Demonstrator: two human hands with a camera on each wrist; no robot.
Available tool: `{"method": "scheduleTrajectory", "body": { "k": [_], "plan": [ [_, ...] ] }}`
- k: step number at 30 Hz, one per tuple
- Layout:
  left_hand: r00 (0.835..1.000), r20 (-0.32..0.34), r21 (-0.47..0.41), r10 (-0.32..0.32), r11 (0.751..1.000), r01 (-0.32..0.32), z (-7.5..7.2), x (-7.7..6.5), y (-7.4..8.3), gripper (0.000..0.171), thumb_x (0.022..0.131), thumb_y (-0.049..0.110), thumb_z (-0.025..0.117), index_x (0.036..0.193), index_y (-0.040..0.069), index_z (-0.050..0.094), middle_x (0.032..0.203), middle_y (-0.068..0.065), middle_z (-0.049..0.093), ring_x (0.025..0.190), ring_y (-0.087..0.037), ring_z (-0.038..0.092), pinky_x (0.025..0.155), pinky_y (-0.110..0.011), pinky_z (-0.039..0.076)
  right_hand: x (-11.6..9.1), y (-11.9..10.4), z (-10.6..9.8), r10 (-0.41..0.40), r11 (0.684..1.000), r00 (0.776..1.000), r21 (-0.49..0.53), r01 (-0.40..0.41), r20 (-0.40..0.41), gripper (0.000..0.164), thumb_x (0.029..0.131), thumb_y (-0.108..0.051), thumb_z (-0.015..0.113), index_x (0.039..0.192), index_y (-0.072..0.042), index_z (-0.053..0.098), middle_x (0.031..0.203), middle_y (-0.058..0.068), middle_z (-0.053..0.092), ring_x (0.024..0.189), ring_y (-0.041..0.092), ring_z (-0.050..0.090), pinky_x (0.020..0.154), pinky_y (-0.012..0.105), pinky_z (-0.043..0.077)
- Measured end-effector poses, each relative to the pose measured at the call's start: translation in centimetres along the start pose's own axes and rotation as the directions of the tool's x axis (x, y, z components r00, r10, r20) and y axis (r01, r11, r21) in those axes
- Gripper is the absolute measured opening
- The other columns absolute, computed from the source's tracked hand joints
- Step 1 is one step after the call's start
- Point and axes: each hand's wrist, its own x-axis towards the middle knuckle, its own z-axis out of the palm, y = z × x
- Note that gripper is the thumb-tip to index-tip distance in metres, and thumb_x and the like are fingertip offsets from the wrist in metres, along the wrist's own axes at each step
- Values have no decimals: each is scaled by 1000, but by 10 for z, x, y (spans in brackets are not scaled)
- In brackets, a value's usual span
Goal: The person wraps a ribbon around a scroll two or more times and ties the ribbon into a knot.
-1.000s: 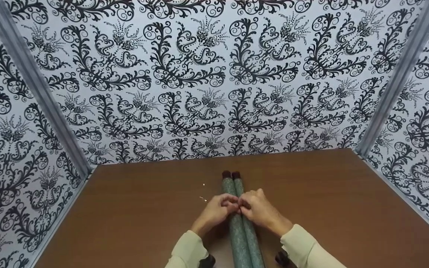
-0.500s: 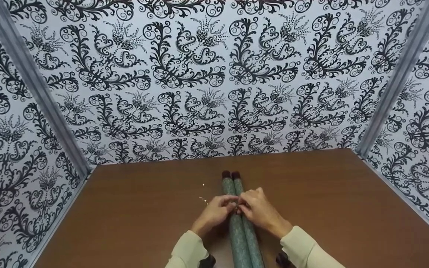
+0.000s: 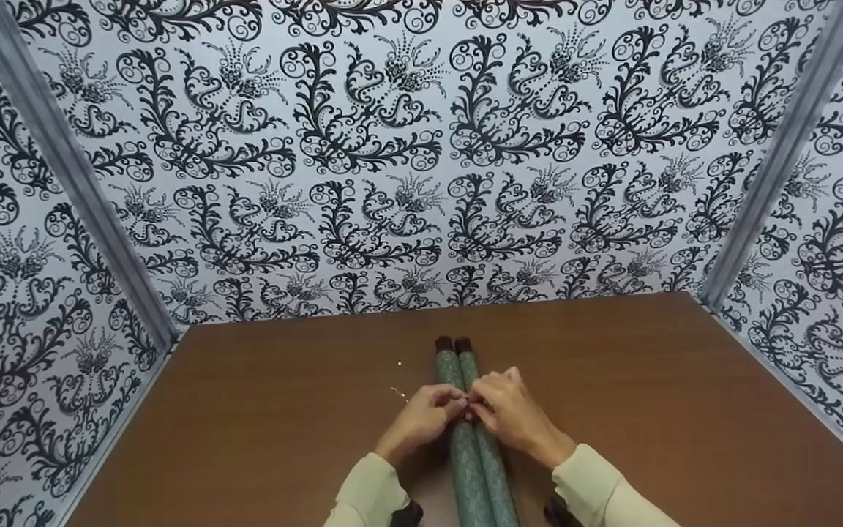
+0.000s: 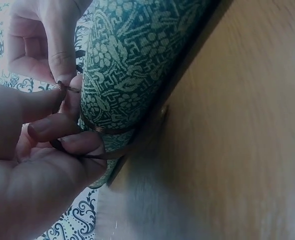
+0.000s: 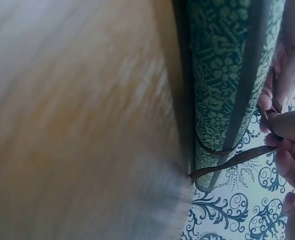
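Observation:
Two long rolls in green floral cloth, with dark red end knobs, lie side by side on the table, like a scroll rolled from both ends. A narrow brown ribbon loops round the cloth near one end. Over the rolls, my left hand pinches the ribbon between thumb and fingers. Opposite it, fingertips nearly meeting, my right hand pinches another part of the ribbon. A small twist of ribbon shows between the hands. One ribbon tail trails down to the tabletop.
The brown wooden table extends on both sides of the rolls. A few tiny pale specks lie left of the hands. Black-and-white patterned panels stand behind and at both sides, with grey strips at the corners.
Both hands stay over the same spot on the rolls. Their fingertips shift slightly at the ribbon, drawing a little apart and then closer together. The rolls remain in place.

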Motion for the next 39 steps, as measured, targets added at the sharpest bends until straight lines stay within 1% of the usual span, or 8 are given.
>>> {"method": "scheduleTrajectory", "body": {
  "k": [3,9,14,17,20,26,30,39],
  "plan": [
    [1000,-12,-15,-12,1000,12,1,-1,0,12,92,4,54,92,-1,65,83,-17,67,72,-21,56,58,-22,39,-1,0,-1,0,1000,1000,-5,0,-5,22,71,-7,78,74,-16,58,70,-8,57,67,9,51,69,31,27],
    [999,-41,10,-10,1000,11,-1,-4,4,8,90,9,58,87,4,64,80,-7,66,70,-14,55,58,-24,42,-2,2,-3,0,1000,1000,20,1,-31,21,70,-7,79,70,-16,59,68,-8,57,64,8,53,67,31,26],
    [996,-78,181,50,983,-35,-2,-6,11,7,88,8,61,82,7,65,76,-1,62,67,-9,51,60,-24,43,-3,4,-5,-1,999,999,42,3,-41,20,68,-9,80,69,-16,61,67,-9,58,62,7,54,66,32,27],
    [994,-94,274,53,961,-26,-4,-7,14,9,87,8,63,78,9,65,72,3,59,63,-7,48,57,-23,41,-5,5,-6,12,997,999,77,-9,-37,19,69,-10,79,69,-16,62,67,-10,59,61,6,54,67,32,27],
    [995,-96,316,32,949,0,-7,-9,13,11,86,9,63,75,10,64,68,5,55,59,-7,46,53,-23,39,-7,7,-7,35,994,999,107,-32,-26,19,70,-10,79,68,-16,62,67,-10,59,60,5,53,67,31,28],
    [996,-84,345,27,939,3,-14,-14,12,12,84,5,61,73,7,64,63,4,54,53,-6,46,50,-24,40,-14,12,-11,69,987,996,139,-76,49,18,71,-9,78,71,-16,62,67,-10,60,60,6,54,68,31,29],
    [997,-65,355,33,935,-8,-18,-17,11,12,82,1,60,72,6,64,61,5,53,52,-6,46,50,-23,39,-18,15,-13,74,989,993,121,-85,90,16,72,-11,77,71,-16,62,66,-10,60,59,6,54,68,30,30],
    [999,-38,347,-20,937,32,-25,-22,8,12,81,-2,57,74,3,65,66,3,54,56,-9,47,50,-25,40,-23,17,-19,116,985,978,108,-136,173,14,75,-12,76,71,-17,63,65,-11,59,58,3,50,68,28,29]
  ]
}}
